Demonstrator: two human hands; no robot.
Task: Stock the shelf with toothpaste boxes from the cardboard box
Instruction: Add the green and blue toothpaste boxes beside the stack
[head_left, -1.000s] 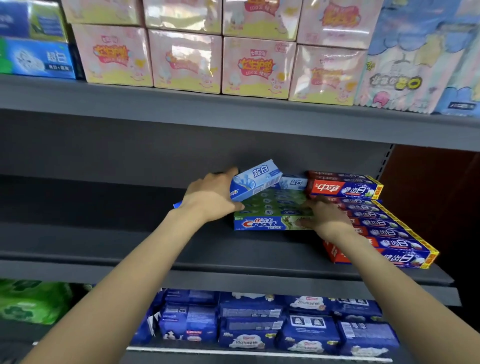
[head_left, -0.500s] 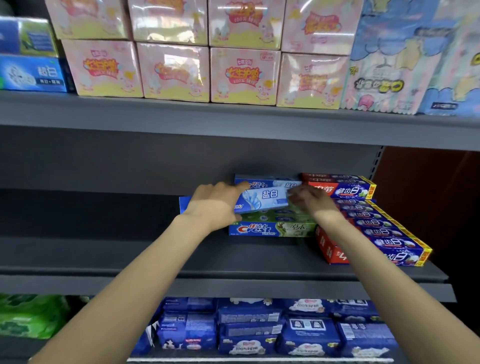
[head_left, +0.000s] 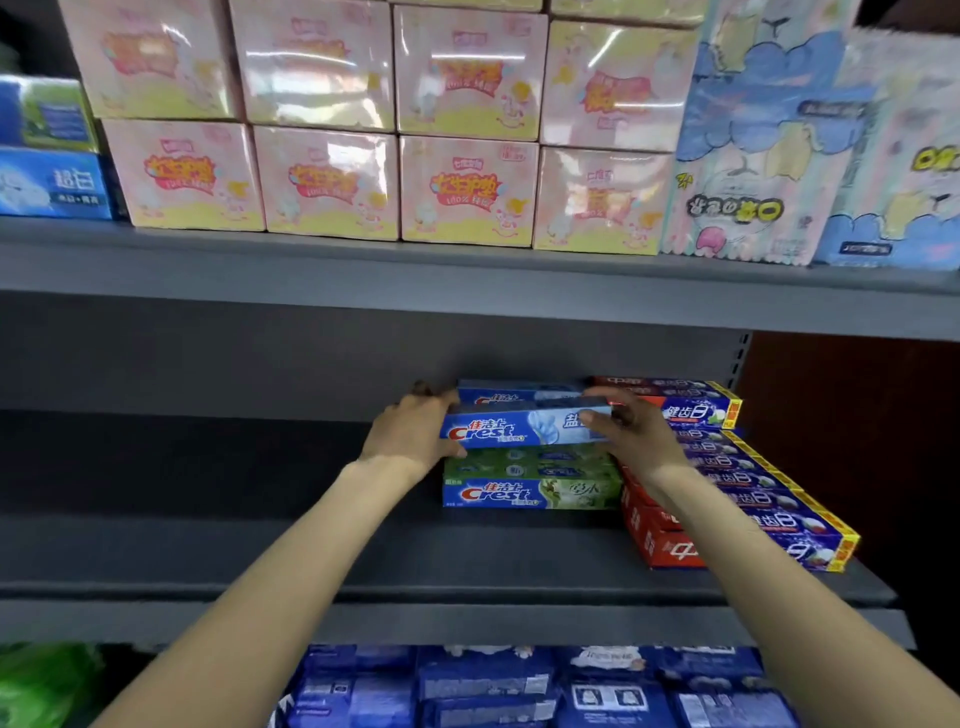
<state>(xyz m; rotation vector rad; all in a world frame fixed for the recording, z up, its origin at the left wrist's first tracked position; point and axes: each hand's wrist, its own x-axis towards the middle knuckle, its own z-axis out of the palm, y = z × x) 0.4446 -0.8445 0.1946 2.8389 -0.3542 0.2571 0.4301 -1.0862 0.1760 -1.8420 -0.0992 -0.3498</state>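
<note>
A blue Crest toothpaste box (head_left: 511, 428) lies level on top of a stack of green Crest boxes (head_left: 530, 491) on the grey middle shelf (head_left: 311, 551). My left hand (head_left: 413, 434) grips its left end and my right hand (head_left: 626, 434) grips its right end. Another blue Crest box (head_left: 514, 396) lies just behind it. To the right stands a stack of red and blue toothpaste boxes (head_left: 737, 499). The cardboard box is out of view.
Pink wrapped packs (head_left: 332, 182) and pale blue packs (head_left: 769, 171) fill the upper shelf (head_left: 363, 280). Blue boxes (head_left: 57, 182) sit at its far left. Dark blue packs (head_left: 545, 686) line the lower shelf, with green packs (head_left: 36, 686) at the left.
The blue box has gone from tilted in my left hand to level on the green stack. My right hand has moved from the stack's front to the box's right end.
</note>
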